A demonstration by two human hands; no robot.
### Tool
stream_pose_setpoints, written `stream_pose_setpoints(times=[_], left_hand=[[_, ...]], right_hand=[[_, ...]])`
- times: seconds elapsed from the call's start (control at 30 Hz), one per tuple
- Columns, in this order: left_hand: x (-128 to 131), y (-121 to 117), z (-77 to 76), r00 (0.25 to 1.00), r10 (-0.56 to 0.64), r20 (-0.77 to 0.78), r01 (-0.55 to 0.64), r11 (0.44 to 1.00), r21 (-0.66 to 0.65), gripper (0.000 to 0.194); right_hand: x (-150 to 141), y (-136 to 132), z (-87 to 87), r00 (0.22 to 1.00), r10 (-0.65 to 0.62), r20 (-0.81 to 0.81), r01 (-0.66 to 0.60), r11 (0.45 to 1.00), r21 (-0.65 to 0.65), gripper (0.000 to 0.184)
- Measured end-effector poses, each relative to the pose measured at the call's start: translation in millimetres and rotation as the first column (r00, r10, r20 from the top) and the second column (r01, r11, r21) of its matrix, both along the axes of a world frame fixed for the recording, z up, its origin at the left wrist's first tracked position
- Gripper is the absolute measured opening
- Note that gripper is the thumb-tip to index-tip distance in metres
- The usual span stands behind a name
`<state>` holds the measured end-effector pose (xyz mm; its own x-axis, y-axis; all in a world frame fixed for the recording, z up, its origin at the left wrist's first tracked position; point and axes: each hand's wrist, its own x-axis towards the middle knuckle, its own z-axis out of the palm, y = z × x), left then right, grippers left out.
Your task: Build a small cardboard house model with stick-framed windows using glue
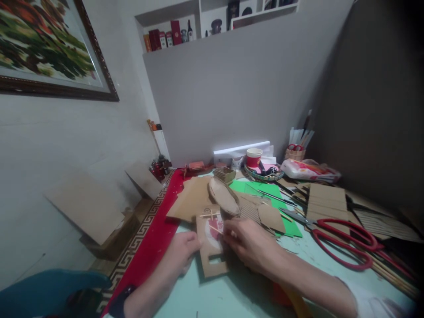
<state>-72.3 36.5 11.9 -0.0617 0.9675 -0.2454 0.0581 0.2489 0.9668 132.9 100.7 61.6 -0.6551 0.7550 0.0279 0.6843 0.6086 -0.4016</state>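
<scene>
A small cardboard piece (210, 247) with a rectangular notch in its lower edge and a pink patch lies on the pale green tabletop (232, 296). My left hand (181, 255) grips its left edge with curled fingers. My right hand (247, 245) rests on its right side, with the fingertips pinched on a thin wooden stick (215, 229) that lies across the pink patch. Two more thin sticks form a small cross (210, 214) at the top of the piece. Just behind it lies a cardboard boat-shaped hull (224, 196).
Large red-handled scissors (344, 243) lie to the right on cardboard sheets (326, 201). Green paper (281, 207), loose cardboard pieces, a red paper cup (254, 157), a bowl and a plastic bag (308, 170) crowd the back. A red patterned cloth (155, 238) runs along the left edge.
</scene>
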Motion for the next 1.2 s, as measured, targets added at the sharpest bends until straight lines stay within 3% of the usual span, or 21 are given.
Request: stream_pose_setpoints(times=[0.17,0.37,0.57,0.67,0.77,0.97,1.03,1.1,1.2], left_hand=[[2.8,-10.2,17.5,0.987,0.097,0.132,-0.1,0.995,0.014,0.04],[20.6,-14.8,42.1,0.966,0.207,0.153,-0.219,0.974,0.066,0.039],[56.5,3.1,45.3,0.965,0.16,0.208,-0.19,0.973,0.132,0.033],[76.2,9.9,47.0,0.971,0.125,0.205,-0.16,0.973,0.168,0.028],[89.2,11.8,47.3,0.973,0.138,0.183,-0.172,0.968,0.182,0.027],[92.9,7.9,42.8,0.972,0.211,0.105,-0.229,0.953,0.196,0.027],[92.1,5.4,41.8,0.971,0.225,0.084,-0.238,0.948,0.211,0.03],[91.7,2.7,41.6,0.97,0.236,0.064,-0.244,0.943,0.226,0.032],[91.7,-0.4,42.0,0.967,0.251,0.04,-0.253,0.937,0.242,0.033]], right_hand=[[21.4,-6.9,8.2,0.975,0.032,-0.219,-0.03,0.999,0.01,0.023],[67.5,-21.6,14.7,0.897,0.019,-0.442,-0.027,1.0,-0.012,0.03],[89.0,-30.3,4.4,0.74,-0.174,-0.65,-0.012,0.962,-0.272,0.021],[92.8,-27.5,-4.2,0.685,-0.245,-0.686,-0.028,0.932,-0.36,0.025],[94.5,-26.3,-9.2,0.666,-0.263,-0.698,-0.018,0.93,-0.367,0.024],[91.4,-32.7,-16.1,0.668,-0.219,-0.711,0.072,0.97,-0.231,0.021],[88.7,-35.1,-18.2,0.623,-0.282,-0.73,0.039,0.943,-0.332,0.019],[85.7,-36.5,-19.3,0.546,-0.403,-0.734,-0.049,0.86,-0.508,0.014],[82.1,-35.2,-19.4,0.491,-0.529,-0.692,-0.153,0.729,-0.667,0.036]])
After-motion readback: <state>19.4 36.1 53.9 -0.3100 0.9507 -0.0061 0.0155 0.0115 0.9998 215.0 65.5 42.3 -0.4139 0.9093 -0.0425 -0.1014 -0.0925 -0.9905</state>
